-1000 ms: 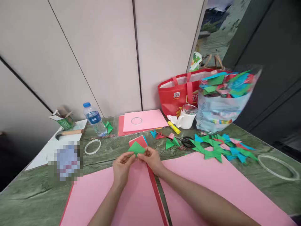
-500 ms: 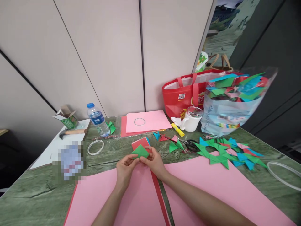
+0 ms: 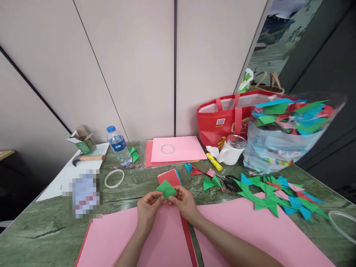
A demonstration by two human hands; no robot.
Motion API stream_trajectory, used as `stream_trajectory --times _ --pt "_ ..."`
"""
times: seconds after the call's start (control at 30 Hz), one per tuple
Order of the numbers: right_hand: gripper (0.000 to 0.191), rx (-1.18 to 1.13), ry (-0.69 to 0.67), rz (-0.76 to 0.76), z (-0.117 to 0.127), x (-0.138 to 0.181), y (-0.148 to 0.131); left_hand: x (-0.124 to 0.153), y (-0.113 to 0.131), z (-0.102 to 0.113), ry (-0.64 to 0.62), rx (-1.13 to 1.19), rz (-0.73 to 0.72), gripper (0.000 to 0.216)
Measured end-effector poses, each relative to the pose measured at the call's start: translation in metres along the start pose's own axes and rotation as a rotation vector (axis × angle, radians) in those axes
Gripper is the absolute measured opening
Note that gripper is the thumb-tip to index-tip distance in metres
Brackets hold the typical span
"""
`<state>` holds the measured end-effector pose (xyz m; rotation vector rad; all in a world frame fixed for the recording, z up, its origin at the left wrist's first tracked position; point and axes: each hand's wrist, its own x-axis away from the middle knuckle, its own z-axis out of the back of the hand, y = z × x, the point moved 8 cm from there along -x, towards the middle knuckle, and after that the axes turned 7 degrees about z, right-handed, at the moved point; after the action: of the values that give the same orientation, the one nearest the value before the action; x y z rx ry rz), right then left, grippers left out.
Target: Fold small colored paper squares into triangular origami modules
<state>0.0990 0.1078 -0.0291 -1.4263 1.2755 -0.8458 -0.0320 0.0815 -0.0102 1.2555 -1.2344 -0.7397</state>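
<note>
A small piece of green folded paper (image 3: 167, 187) is held up between both hands, its upper corner pointing away from me. My left hand (image 3: 148, 208) pinches its left side between thumb and fingers. On the other side my right hand (image 3: 184, 204) grips the paper the same way, the thumbs close together at the lower edge. Just behind the green paper lies a small stack of red and blue paper squares (image 3: 170, 177), partly covered by it. Beneath my wrists spread large pink sheets (image 3: 116, 233) with red ones under them.
Folded green, blue and red pieces (image 3: 267, 196) are heaped at the right, near black-handled scissors (image 3: 230, 182), a yellow glue stick (image 3: 214, 161) and a white mug (image 3: 233, 152). A stuffed plastic bag (image 3: 278, 148), red tote (image 3: 211, 124), water bottle (image 3: 119, 145) and hammer (image 3: 89, 158) stand or lie farther back.
The view has shifted, so the table things sit slightly lower and mostly farther right. Both hands still hold the green paper, whose crease and flaps look a little more opened out.
</note>
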Motion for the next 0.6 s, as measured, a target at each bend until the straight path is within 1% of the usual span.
stream_trajectory --times 0.07,0.13,0.3,0.37,0.43,0.53,0.6 --pt "0.018 0.004 0.008 -0.029 0.0 0.0 0.004 -0.001 0.001 0.002 0.013 -0.021 -0.02 0.017" --pt "0.02 -0.009 0.029 -0.037 0.001 0.0 0.006 -0.003 0.003 0.003 0.017 -0.039 -0.041 0.017" --pt "0.04 0.013 0.065 0.051 0.005 -0.001 -0.003 -0.003 0.009 0.003 -0.007 -0.114 -0.065 0.023" --pt "0.042 0.026 0.071 0.079 0.006 -0.001 -0.006 -0.003 0.011 0.001 -0.027 -0.144 -0.081 0.025" --pt "0.036 0.059 0.066 0.12 0.006 -0.001 -0.011 -0.003 0.012 -0.002 -0.058 -0.145 -0.087 0.031" --pt "0.021 0.202 0.035 0.19 0.004 0.001 -0.018 -0.002 0.013 -0.004 -0.089 -0.129 -0.096 0.041" --pt "0.021 0.294 0.022 0.196 0.002 0.002 -0.02 -0.003 0.013 -0.003 -0.092 -0.148 -0.11 0.042"
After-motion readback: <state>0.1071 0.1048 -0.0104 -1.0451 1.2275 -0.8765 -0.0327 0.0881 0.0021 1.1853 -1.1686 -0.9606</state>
